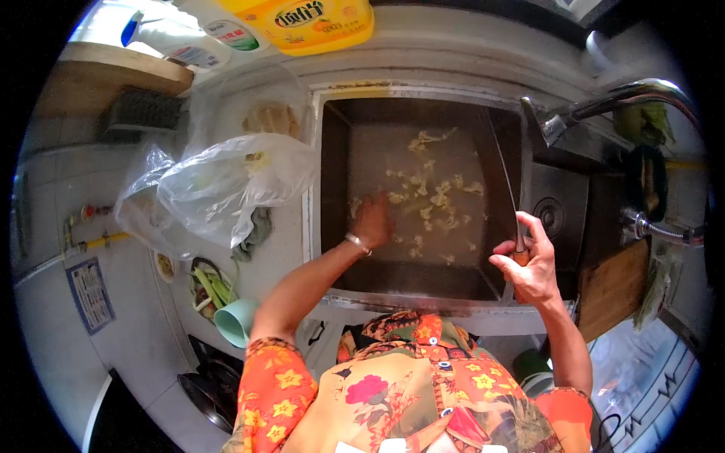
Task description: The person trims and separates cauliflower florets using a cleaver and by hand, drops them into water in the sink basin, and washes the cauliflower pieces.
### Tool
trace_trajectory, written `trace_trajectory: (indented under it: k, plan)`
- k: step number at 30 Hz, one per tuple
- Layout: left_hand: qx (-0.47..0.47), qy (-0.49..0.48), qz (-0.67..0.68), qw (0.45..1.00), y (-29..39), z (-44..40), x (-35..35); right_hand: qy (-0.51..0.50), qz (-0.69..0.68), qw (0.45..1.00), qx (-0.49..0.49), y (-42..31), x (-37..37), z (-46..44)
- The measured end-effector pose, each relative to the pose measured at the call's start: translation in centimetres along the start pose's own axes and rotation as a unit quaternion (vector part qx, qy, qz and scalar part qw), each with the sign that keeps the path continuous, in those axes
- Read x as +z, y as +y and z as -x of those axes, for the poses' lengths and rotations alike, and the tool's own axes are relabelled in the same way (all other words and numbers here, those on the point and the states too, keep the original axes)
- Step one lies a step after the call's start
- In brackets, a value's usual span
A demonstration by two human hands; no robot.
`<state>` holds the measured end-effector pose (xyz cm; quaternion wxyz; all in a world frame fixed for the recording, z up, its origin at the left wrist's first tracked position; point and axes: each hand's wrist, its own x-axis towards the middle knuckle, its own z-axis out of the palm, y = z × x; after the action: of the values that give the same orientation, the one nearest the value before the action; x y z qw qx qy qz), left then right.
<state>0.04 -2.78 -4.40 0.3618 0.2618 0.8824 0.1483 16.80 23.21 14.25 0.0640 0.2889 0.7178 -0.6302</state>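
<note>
Where your left hand (372, 223) dips: into the cloudy water (366, 158), near the left side of the basin (334, 136). Its fingers blur into the murk, so you cannot tell whether they are spread or pinching anything.
Left wrist: 1 silvery bracelet (358, 243) circles it, in plain view.
Pale florets (440, 198): scattered through the water, mostly in the middle of the basin and right of your left hand — their lower parts are hard to make out.
Right hand (530, 264): thumb and fingers closed round the wooden handle of 1 knife (521, 255), over the basin's right edge. Your palm and fingers cover part of that handle.
Blade (501, 160): pointing away from you, over the right part of the basin, seen as a narrow strip — its broad face barely shows.
2nd basin (559, 192): just right of the 1st, with a round drain (548, 217), dim in shadow.
Clear bag (226, 181): crumpled on the counter left of the basin; glare and folds blur what lies under it.
Yellow bottle (302, 23): beyond the basin, its top cut off by the view's edge.
Cutting board (615, 291): upright at right, partly in shadow.
</note>
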Motion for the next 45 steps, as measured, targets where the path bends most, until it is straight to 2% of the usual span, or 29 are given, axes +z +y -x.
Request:
trace_trajectory:
  k: [1, 3, 5, 7, 9, 11, 12, 13, 14, 16, 17, 18, 20, 21, 22, 26, 28, 32, 33, 34, 35, 36, 37, 38, 40, 41, 43, 44, 45]
  plan:
    - [0.013, 0.076, 0.009, 0.997, -0.4, -1.0, 0.8, 0.011, -0.024, 1.0, 0.011, 0.2, -0.1, 0.2]
    - [-0.003, 0.083, -0.015, 0.996, 0.8, -2.4, 0.6, 0.008, -0.031, 0.999, 0.023, 0.5, 0.1, 0.5]
    - [-0.017, 0.091, -0.039, 0.995, 1.7, -3.2, 1.3, 0.012, -0.038, 0.999, -0.008, 1.1, 0.6, 0.6]
    - [0.014, 0.128, -0.159, 0.979, 1.8, -3.8, 2.6, 0.013, -0.043, 0.999, -0.002, 1.8, 1.0, 0.7]
    - [0.043, 0.098, -0.143, 0.984, -0.6, -6.0, 5.1, 0.001, -0.059, 0.997, 0.054, 1.4, 1.2, 0.9]
    - [0.071, 0.063, -0.125, 0.988, -1.0, -6.2, 5.4, 0.007, -0.053, 0.998, 0.035, 2.2, 1.3, 1.2]
    - [-0.075, 0.022, 0.189, 0.979, 0.0, -5.2, 3.9, 0.008, -0.048, 0.999, 0.019, 2.4, 1.3, 1.3]
    - [-0.214, -0.021, 0.478, 0.852, 0.7, -4.3, 2.5, 0.01, -0.044, 0.999, 0.002, 2.6, 1.4, 1.4]
    - [-0.217, -0.022, 0.476, 0.852, 1.0, -3.6, 1.4, 0.01, -0.04, 0.999, -0.014, 2.8, 1.4, 1.5]
    - [-0.213, -0.018, 0.551, 0.806, 1.0, -2.6, 0.0, 0.008, -0.034, 0.999, -0.007, 2.6, 1.5, 1.5]
    - [-0.214, -0.018, 0.551, 0.806, 0.0, -2.7, 1.0, 0.008, -0.025, 1.0, 0.0, 2.6, 1.5, 1.5]
    - [-0.148, 0.043, 0.447, 0.881, -1.0, -2.8, 2.0, 0.008, -0.025, 1.0, 0.0, 2.7, 1.6, 1.5]
    - [-0.078, 0.103, 0.333, 0.934, -1.5, -2.7, 3.9, 0.02, -0.029, 0.999, 0.003, 3.0, 1.7, 1.4]
    - [-0.059, 0.188, 0.112, 0.974, 0.7, -2.0, 3.5, 0.021, -0.027, 0.999, 0.005, 2.9, 1.7, 1.5]
    - [-0.036, 0.261, -0.116, 0.958, 2.5, -1.8, 3.4, 0.021, -0.034, 0.999, 0.023, 2.7, 1.6, 1.6]
    - [-0.027, 0.193, -0.115, 0.974, 4.0, -4.0, 5.2, 0.034, -0.044, 0.998, 0.015, 3.4, 1.8, 1.9]
    - [-0.052, 0.163, -0.115, 0.978, 3.4, -5.3, 6.8, 0.036, -0.046, 0.998, 0.026, 3.3, 1.9, 2.1]
    - [0.001, 0.181, -0.172, 0.968, 3.2, -4.5, 5.1, 0.035, -0.032, 0.999, 0.004, 4.3, 2.2, 2.2]
    - [-0.066, 0.079, 0.072, 0.992, 3.0, -4.2, 4.2, 0.034, -0.035, 0.999, 0.005, 4.4, 2.4, 2.3]
    - [-0.13, -0.027, 0.31, 0.942, 3.0, -3.9, 3.4, 0.036, -0.048, 0.998, 0.004, 4.5, 2.6, 2.4]
    - [-0.133, -0.024, 0.308, 0.942, 3.7, -3.1, 2.2, 0.037, -0.06, 0.997, 0.001, 4.6, 2.8, 2.3]
    - [-0.145, -0.036, 0.452, 0.879, 4.8, -1.8, 0.9, 0.034, -0.063, 0.997, 0.0, 4.6, 3.0, 2.0]
    - [-0.152, -0.048, 0.586, 0.794, 5.7, -0.6, -0.1, 0.036, -0.036, 0.997, -0.066, 4.7, 3.2, 1.8]
    - [-0.152, -0.046, 0.587, 0.794, 6.2, 0.3, -0.7, 0.039, -0.008, 0.991, -0.13, 4.7, 3.2, 1.5]
    - [-0.141, -0.084, 0.712, 0.683, 7.0, 2.0, -1.5, 0.03, 0.048, 0.984, -0.168, 4.4, 2.9, 0.5]
    - [-0.14, -0.083, 0.712, 0.683, 7.6, 3.0, -2.1, 0.022, 0.103, 0.973, -0.204, 4.3, 2.8, 0.0]
    - [-0.143, -0.122, 0.78, 0.597, 8.5, 4.8, -3.4, 0.027, 0.107, 0.971, -0.214, 3.7, 3.0, -0.6]
    - [-0.127, -0.137, 0.801, 0.569, 8.9, 5.6, -3.9, 0.027, 0.117, 0.954, -0.274, 3.1, 3.1, -0.8]
    - [-0.127, -0.136, 0.801, 0.568, 9.2, 6.2, -4.3, 0.027, 0.128, 0.934, -0.334, 2.7, 3.1, -0.9]
